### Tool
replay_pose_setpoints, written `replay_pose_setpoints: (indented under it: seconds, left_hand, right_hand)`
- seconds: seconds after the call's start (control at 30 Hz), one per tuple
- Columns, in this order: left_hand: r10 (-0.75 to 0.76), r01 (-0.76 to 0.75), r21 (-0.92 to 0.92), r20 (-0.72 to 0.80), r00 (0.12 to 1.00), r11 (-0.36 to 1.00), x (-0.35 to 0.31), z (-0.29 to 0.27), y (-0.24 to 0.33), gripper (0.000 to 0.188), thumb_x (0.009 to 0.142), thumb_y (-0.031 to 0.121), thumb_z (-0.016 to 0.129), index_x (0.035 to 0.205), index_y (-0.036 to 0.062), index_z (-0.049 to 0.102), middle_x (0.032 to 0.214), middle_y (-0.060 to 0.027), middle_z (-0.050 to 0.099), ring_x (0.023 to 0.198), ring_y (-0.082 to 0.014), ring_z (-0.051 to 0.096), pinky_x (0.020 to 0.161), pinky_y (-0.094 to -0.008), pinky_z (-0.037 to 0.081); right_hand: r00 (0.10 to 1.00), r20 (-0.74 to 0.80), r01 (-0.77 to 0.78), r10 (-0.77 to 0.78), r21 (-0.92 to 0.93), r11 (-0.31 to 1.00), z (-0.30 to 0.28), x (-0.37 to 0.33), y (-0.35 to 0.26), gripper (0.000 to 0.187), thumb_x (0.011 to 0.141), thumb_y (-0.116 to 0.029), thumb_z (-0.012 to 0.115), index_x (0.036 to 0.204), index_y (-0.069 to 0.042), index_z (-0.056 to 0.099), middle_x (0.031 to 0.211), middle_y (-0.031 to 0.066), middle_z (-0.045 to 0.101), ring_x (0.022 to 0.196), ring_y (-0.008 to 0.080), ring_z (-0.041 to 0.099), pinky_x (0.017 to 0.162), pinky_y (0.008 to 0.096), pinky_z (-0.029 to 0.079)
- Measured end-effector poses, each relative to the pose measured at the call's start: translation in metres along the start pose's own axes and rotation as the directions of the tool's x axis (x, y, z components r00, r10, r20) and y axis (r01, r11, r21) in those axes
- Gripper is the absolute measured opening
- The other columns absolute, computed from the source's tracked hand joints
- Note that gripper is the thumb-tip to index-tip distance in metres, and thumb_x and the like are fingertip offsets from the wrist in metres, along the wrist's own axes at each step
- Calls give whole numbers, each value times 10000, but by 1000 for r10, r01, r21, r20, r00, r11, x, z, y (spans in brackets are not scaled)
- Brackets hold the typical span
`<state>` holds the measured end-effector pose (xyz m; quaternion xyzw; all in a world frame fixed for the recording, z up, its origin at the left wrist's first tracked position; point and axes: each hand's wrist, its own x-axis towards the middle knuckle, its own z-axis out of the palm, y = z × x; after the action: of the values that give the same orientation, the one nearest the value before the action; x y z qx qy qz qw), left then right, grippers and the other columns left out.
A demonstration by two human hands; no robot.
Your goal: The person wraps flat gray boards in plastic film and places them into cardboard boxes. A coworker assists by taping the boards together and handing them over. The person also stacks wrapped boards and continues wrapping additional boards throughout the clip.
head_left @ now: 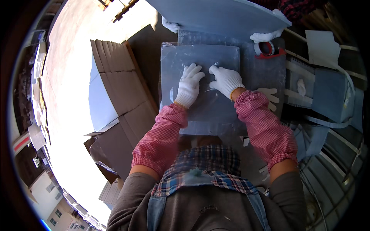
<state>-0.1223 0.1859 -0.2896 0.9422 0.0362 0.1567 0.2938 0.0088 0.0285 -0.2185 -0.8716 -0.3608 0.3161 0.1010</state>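
A grey, square panel (208,107) with a shiny, film-like surface lies in front of me. My left hand (190,84), in a white knit glove, rests flat on it with the fingers stretched out. My right hand (227,81), gloved the same way, is closed on the panel's upper right part, fingertips turned inward. Whatever it pinches is too small to make out. Small whitish marks show on the surface around both hands. A loose white glove (269,96) lies just right of my right wrist.
Across from me, a co-worker's gloved hands (266,36) hold a large grey sheet (219,15) tilted up. A tape roll in a red dispenser (266,50) lies on the table at the right. Stacked brown cardboard (119,77) stands at left; a grey block (329,94) sits at far right.
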Motion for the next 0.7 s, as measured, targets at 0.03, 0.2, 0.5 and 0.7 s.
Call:
replay_pose_setpoints:
  seconds: [0.03, 0.2, 0.5, 0.7]
  left_hand:
    - [29, -30, 21, 35, 999, 999, -1, -5, -2, 357, 852, -17, 621, 1187, 85, 691, 1378, -163, 621, 1359, -403, 523, 1188, -560, 381]
    - [-20, -30, 204, 238, 971, 978, -13, -39, 6, 560, 876, 340, 741, 1379, 134, 604, 1516, -163, 512, 1465, -405, 389, 1225, -606, 269]
    - [-204, 96, 378, 258, 944, 921, -40, -84, -12, 880, 807, 579, 775, 1504, 111, 511, 1552, -172, 458, 1513, -399, 295, 1237, -604, 179]
    - [-256, 114, 375, 354, 899, 920, -63, -124, -23, 805, 820, 494, 777, 1448, 59, 525, 1480, -159, 478, 1388, -380, 380, 1140, -539, 313]
  right_hand:
    - [1000, 14, 12, -11, -75, 997, -4, -13, -3, 563, 853, -312, 805, 1335, -138, 572, 1174, 154, 703, 1029, 379, 718, 838, 488, 593]
    - [994, 33, 106, -101, -313, 944, -2, -70, -2, 867, 696, -360, 936, 1412, -155, 493, 1231, 112, 621, 1058, 310, 689, 799, 436, 607]
    - [991, -128, -7, -27, -257, 966, 48, -129, 24, 1107, 627, -504, 912, 1534, -86, 434, 1575, 136, 444, 1400, 339, 453, 1093, 470, 448]
    - [952, -283, -175, 119, -181, 968, 89, -150, 40, 1062, 699, -549, 860, 1535, -50, 437, 1531, 194, 503, 1413, 381, 443, 1165, 478, 386]
